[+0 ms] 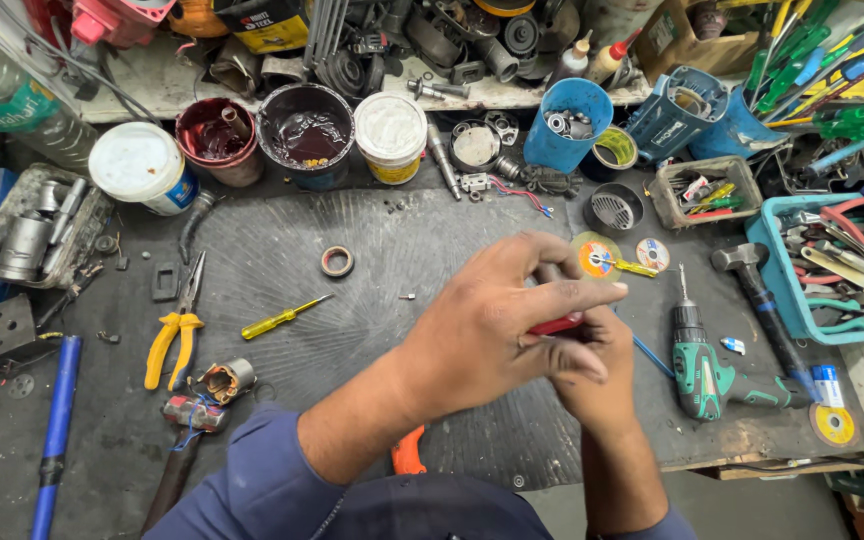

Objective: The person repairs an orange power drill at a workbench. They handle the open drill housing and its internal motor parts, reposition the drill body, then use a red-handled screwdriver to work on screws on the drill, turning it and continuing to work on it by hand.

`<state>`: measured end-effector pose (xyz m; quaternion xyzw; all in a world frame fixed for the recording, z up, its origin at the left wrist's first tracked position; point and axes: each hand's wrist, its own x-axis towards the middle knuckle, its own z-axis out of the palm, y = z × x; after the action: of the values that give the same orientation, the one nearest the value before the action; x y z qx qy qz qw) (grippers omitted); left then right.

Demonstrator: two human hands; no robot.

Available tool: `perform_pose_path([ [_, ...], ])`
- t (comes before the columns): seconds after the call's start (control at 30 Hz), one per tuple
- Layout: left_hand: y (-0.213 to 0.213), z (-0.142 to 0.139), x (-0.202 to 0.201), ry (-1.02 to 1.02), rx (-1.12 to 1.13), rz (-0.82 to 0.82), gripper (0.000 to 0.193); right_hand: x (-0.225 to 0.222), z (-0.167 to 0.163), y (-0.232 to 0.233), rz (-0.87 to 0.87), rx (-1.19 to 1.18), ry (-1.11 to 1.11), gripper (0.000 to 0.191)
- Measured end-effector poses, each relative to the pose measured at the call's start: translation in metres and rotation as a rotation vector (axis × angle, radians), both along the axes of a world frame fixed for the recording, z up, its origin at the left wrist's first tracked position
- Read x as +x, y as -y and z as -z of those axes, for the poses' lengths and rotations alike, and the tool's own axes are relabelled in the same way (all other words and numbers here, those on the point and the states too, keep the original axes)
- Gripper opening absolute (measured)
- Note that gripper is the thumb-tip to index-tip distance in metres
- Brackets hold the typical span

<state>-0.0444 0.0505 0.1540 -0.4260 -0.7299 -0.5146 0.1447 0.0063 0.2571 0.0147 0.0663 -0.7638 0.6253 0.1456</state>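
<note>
Both hands meet above the dark ribbed mat of the worktop (282, 250): the left hand (497, 320) and the right hand (597, 375) pinch a slim red tool (555, 325) between them. A smooth white tub (142, 165) with a blue label stands far left, and a green drill (702, 370) lies just right of the hands.

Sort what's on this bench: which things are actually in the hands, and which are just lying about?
In hand:
- left hand and right hand, closed together around a small red item, mostly hidden

Lying about:
- yellow-handled pliers
- yellow screwdriver
- roll of tape
- green cordless drill
- hammer
- paint tubs
- teal tray of tools
</note>
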Motion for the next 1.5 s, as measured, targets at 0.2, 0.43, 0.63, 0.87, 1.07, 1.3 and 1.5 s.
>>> perform_pose_path([
  [0.2,-0.001,0.002,0.005,0.103,0.07,0.238,0.052,-0.003,-0.022,-0.006,-0.234,-0.006,0.116,0.014],
  [0.43,-0.002,-0.002,0.005,0.139,0.016,0.087,0.042,-0.002,-0.028,0.004,-0.089,0.023,0.082,0.029],
  [0.63,-0.002,-0.01,0.008,-0.139,-0.14,-0.106,0.031,0.0,-0.016,0.003,0.151,0.131,0.136,0.028],
  [0.87,-0.003,-0.01,0.005,-0.059,-0.107,0.053,0.036,-0.001,-0.021,-0.009,-0.145,-0.053,0.099,0.025],
  [1.07,-0.009,-0.003,0.009,0.036,-0.042,-0.002,0.033,0.0,-0.02,0.004,0.013,0.118,-0.04,0.039],
  [1.3,-0.015,-0.007,0.01,-0.187,0.013,-0.124,0.038,0.001,-0.014,0.011,0.115,-0.009,-0.037,0.02],
  [1.5,-0.014,-0.006,0.007,0.091,0.009,0.054,0.031,0.017,-0.009,0.063,0.369,-0.342,-0.39,0.029],
])
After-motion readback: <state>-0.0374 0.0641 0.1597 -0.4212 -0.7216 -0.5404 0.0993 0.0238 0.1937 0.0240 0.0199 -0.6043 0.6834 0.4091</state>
